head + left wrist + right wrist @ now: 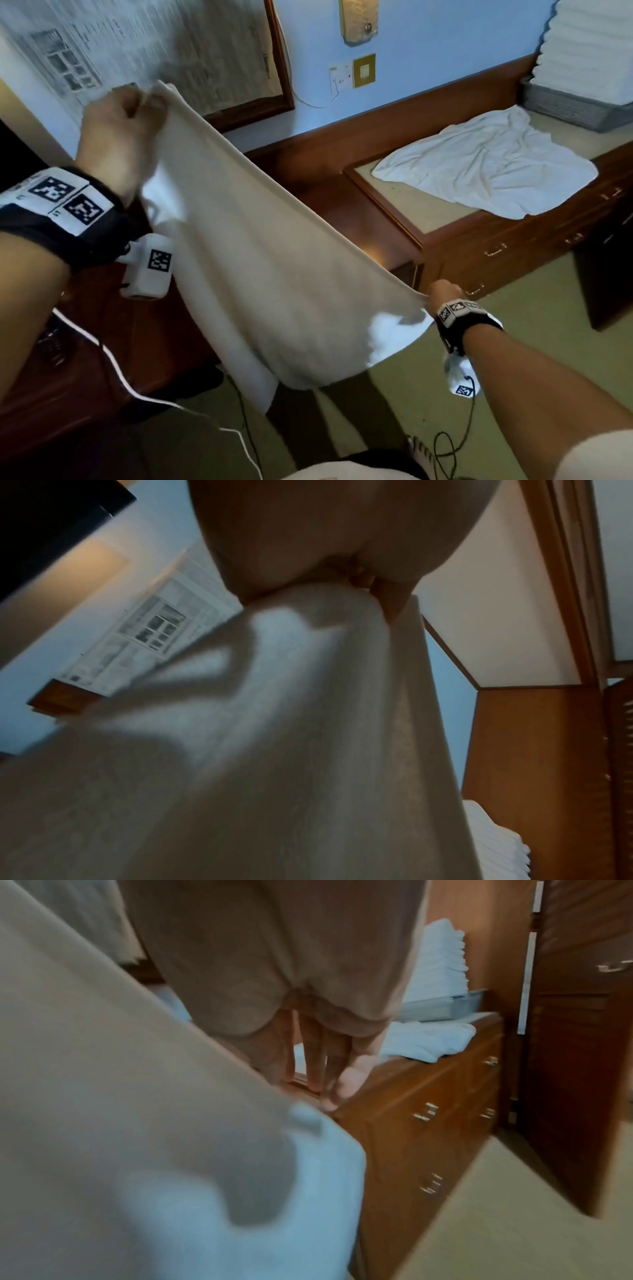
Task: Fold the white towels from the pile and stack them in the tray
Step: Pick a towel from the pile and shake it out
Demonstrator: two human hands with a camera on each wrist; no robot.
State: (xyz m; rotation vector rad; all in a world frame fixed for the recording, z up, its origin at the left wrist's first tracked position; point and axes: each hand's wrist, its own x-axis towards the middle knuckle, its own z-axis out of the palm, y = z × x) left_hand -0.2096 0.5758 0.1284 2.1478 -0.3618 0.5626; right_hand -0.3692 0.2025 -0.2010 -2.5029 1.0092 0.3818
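Note:
A white towel hangs stretched in the air between my two hands. My left hand is raised at the upper left and pinches one top corner. My right hand is lower on the right and grips the other corner. In the left wrist view the towel fills the frame below my left hand. In the right wrist view the towel covers the left side beside my right hand. A crumpled white towel lies on the wooden counter. A grey tray at the far right holds a tall stack of folded towels.
The counter has drawers with metal handles below it. A framed picture hangs on the wall at the left. Dark wooden furniture stands at lower left, with a white cable across it. Carpeted floor lies below.

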